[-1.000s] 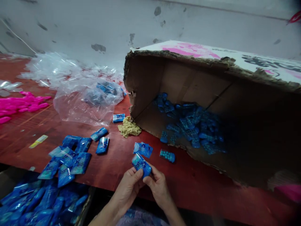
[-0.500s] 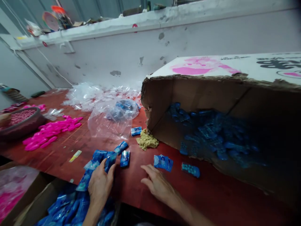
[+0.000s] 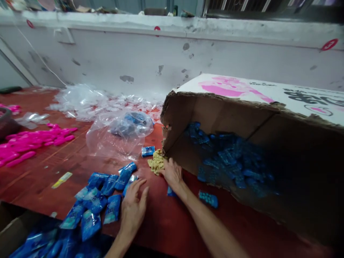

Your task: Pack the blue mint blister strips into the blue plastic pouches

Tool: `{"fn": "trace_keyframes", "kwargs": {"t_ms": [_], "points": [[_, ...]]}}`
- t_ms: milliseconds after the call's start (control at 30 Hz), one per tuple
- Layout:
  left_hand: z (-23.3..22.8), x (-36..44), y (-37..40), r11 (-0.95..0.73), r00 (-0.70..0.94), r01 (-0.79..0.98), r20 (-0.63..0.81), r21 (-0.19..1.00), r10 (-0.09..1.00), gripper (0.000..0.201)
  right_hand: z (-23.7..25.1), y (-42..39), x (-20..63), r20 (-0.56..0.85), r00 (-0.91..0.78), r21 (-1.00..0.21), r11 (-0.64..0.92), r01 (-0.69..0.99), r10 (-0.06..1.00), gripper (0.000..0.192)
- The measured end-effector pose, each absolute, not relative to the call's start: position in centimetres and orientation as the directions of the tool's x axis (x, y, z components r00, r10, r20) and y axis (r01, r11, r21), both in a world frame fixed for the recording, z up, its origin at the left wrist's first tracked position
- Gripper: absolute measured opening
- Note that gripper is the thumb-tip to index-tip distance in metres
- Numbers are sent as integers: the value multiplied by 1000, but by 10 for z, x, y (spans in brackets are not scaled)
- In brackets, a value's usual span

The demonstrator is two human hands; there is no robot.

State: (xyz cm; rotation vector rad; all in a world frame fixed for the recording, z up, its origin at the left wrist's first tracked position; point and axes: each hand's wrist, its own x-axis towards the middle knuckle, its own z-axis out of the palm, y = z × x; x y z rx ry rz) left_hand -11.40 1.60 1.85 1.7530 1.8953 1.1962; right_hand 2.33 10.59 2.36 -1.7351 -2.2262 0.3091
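Soft, even light washes the pale wall (image 3: pixel 113 61) and red table (image 3: pixel 166 222), while the cardboard box (image 3: pixel 268 107) interior sinks into deep shadow, its blue packets (image 3: pixel 228 161) blurred, and the wide-angle edges bend and smear.

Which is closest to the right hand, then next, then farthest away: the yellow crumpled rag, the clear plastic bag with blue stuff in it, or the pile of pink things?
From the right hand, in the head view:
1. Yellow crumpled rag: right at the fingertips, just to its left.
2. Clear plastic bag: farther back and to the left on the red table.
3. Pile of pink things: far over at the table's left side.
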Motion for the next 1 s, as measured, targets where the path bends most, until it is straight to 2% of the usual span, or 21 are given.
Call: {"fn": "trace_keyframes", "kwargs": {"t_ms": [133, 367, 533, 667, 867, 1000], "points": [[13, -106, 27, -46, -207, 571, 199, 819, 958, 27, 13, 133, 34, 71, -270, -331, 278, 902, 960, 15], [4, -85, 14, -16, -215, 461, 129, 887, 968, 24, 23, 95, 77, 116, -332, -349, 351, 869, 936, 22], [1, -76, -3, 40, -230, 359, 47, 932, 972, 19, 6, 46, 104, 117, -282, -318, 304, 898, 952, 15], [1, -71, -9, 90, -217, 294, -25, 952, 976, 20, -8, 36, 98, 159, -214, -293, 253, 922, 964, 17], [9, -46, -12, 321, -161, -52, -325, 946, 932, 40, -6, 27, 99, 208, -189, -283, 244, 928, 960, 18], [10, -34, -12, 369, -87, -154, -384, 917, 919, 40, -8, 22, 101, 223, -166, -290, 228, 930, 961, 19]]}}
